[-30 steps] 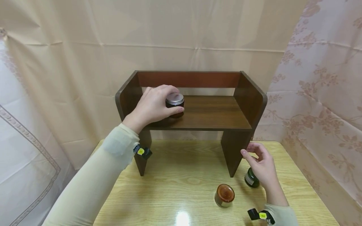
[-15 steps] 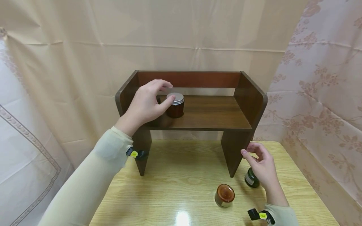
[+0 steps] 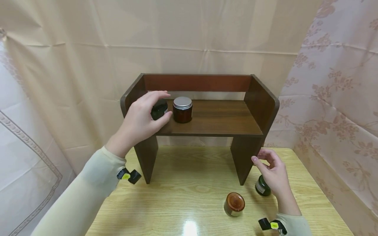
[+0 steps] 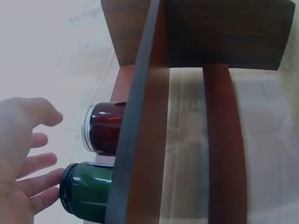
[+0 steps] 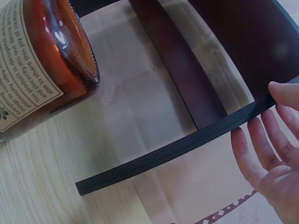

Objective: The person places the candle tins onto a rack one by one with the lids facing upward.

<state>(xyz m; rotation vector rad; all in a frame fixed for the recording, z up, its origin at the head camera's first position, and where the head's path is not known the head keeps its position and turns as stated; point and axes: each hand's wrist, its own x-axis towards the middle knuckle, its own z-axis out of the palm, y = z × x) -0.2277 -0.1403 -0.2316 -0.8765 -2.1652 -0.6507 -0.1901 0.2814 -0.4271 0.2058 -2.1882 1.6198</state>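
My left hand (image 3: 138, 117), thumb and fingers spread apart, is at the left part of a dark brown wooden shelf (image 3: 221, 114). A dark green jar (image 3: 158, 110) stands there, partly hidden behind that hand; in the left wrist view fingertips come right up to its black lid (image 4: 70, 187). Just right of it an amber jar (image 3: 182, 114) with a silver lid stands upright on the board. My right hand (image 3: 273, 173) grips the front edge of the shelf's right side panel (image 5: 187, 142), thumb on one side and fingers on the other.
On the wooden table (image 3: 183, 183) in front, a second amber jar (image 3: 234, 204) shows its glass base upward. Another green jar (image 3: 262, 186) stands beside my right forearm, partly covered by it. Beige cloth (image 3: 200, 39) hangs behind the shelf.
My left hand has let go of the silver-lidded amber jar and drawn back to the left, over the dark green jar. The right hand has stayed on the side panel.
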